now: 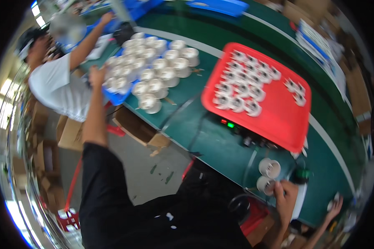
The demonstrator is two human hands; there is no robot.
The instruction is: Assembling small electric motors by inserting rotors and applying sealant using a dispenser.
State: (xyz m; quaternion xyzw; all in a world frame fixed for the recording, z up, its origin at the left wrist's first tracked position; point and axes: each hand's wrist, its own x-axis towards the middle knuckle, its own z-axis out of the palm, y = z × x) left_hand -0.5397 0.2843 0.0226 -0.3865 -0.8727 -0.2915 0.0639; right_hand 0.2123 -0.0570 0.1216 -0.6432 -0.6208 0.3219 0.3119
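My left arm in a black sleeve reaches far to the left, and my left hand (97, 76) is at the edge of a group of white cup-shaped parts (121, 71) on a blue tray (113, 98). Its fingers are blurred, and I cannot make out whether a part is between them. Low on the right, my right hand (286, 198) is closed, with thumb and finger at the rim of a white cup (265, 185). A second white cup (270, 167) stands just beyond it, open side up.
A red tray (274, 124) with small white parts with dark centres (241, 79) sits on the green table (187, 120). More white cups (157, 86) stand beside the blue tray. A co-worker (60, 83) is at left; another person's hand (334, 208) shows at right. An open carton (137, 126) lies below the edge.
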